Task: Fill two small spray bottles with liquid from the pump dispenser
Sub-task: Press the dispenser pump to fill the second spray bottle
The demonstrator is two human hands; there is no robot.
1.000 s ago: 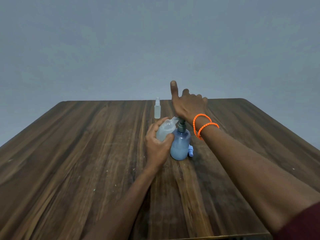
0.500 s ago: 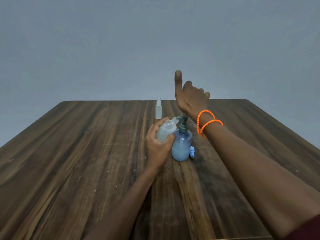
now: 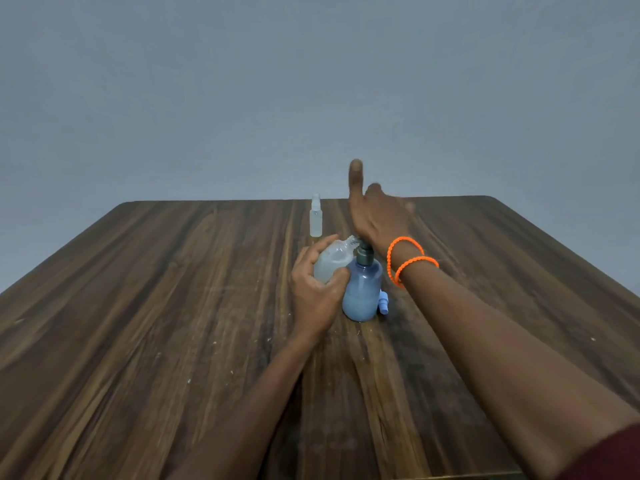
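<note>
A blue pump dispenser (image 3: 362, 292) stands upright at the middle of the wooden table (image 3: 173, 306). My right hand (image 3: 377, 216) rests its heel on the dark pump head, fingers spread and lifted. My left hand (image 3: 317, 296) grips a frosted, uncapped spray bottle (image 3: 334, 259), tilted with its threaded neck against the pump spout. A second small clear spray bottle (image 3: 316, 218), capped, stands upright behind them. A small blue cap (image 3: 383, 301) lies on the table right of the dispenser.
Two orange bead bracelets (image 3: 408, 259) circle my right wrist. The table's far edge runs just behind the capped bottle, and a plain grey wall rises beyond it.
My right hand rose off the pump head half a second ago and has come back down on it. The left hand and its bottle have stayed in place.
</note>
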